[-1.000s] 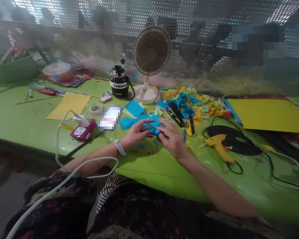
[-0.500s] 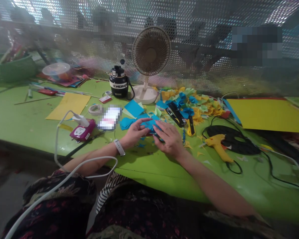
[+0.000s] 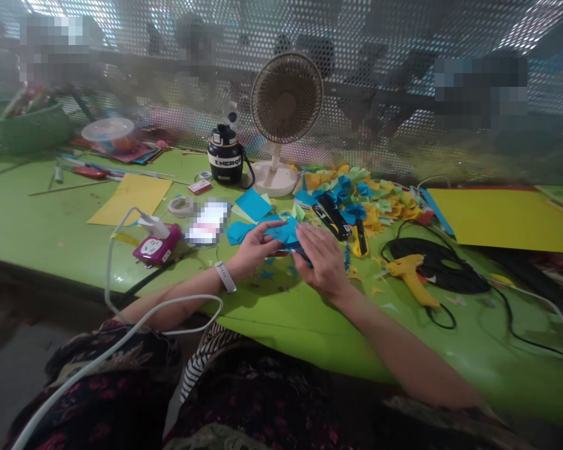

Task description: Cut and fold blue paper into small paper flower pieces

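Observation:
Between my hands is a piece of blue paper (image 3: 284, 232), folded or cut, partly hidden by my fingers. My left hand (image 3: 257, 249) has thumb and fingers curled on its left side. My right hand (image 3: 323, 259) closes on its right side, the fingers lying together over the edge. Just beyond lie blue paper squares (image 3: 253, 205) and a rounded blue paper piece (image 3: 241, 232). A black stapler (image 3: 333, 215) and a yellow-and-black cutter (image 3: 361, 240) are to the right of my right hand. Small blue and yellow scraps lie beneath.
A yellow glue gun (image 3: 413, 278) rests by a black disc (image 3: 443, 265). Behind stand a fan (image 3: 287, 100), a black bottle (image 3: 225, 159) and a heap of paper flowers (image 3: 380, 203). At left are a phone (image 3: 209, 223), a tape roll (image 3: 182, 206) and a purple power socket (image 3: 157, 247).
My right hand has turned slightly, its fingers drawing closer together on the blue paper. My left hand stays almost the same. The whole view has shifted a little.

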The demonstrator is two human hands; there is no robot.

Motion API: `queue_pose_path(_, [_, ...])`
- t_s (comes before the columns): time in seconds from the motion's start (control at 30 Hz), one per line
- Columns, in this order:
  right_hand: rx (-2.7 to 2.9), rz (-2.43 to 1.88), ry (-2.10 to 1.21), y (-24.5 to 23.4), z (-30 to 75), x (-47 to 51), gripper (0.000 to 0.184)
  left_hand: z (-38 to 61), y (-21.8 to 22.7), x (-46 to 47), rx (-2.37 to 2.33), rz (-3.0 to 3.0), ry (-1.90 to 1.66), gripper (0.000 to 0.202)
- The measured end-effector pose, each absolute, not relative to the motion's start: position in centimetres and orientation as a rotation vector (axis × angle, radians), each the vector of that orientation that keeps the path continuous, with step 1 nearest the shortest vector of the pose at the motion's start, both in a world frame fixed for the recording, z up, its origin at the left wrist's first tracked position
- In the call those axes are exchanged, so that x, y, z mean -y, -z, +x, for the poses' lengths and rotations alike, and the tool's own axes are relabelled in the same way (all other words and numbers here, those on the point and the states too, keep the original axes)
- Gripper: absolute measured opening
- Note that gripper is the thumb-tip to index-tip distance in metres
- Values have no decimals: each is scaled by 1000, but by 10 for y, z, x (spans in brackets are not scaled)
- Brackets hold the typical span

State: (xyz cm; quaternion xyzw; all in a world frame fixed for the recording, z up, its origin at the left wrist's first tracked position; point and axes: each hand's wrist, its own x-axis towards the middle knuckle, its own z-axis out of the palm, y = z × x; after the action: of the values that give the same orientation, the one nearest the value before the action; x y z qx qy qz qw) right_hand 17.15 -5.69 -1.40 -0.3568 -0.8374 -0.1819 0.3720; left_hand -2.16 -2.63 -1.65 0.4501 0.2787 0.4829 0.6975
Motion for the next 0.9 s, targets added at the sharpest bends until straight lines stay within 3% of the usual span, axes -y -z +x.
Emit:
queue_pose_path(0.27, [2040, -932, 414, 12, 173, 54, 10, -23, 24, 26, -674, 1356, -1106, 34])
queue_pose_path(0.53, [1981, -964, 278, 13, 169, 56, 10, -28, 22, 26, -809, 1980, -1414, 22])
queue_pose_path(0.73, [1974, -985, 245, 14, 165, 57, 11, -29, 25, 21, -774, 2116, -1465, 4])
queue_pose_path(0.9, [1953, -971, 168, 14, 170, 53, 8, -32, 12, 26, -721, 2145, -1451, 12])
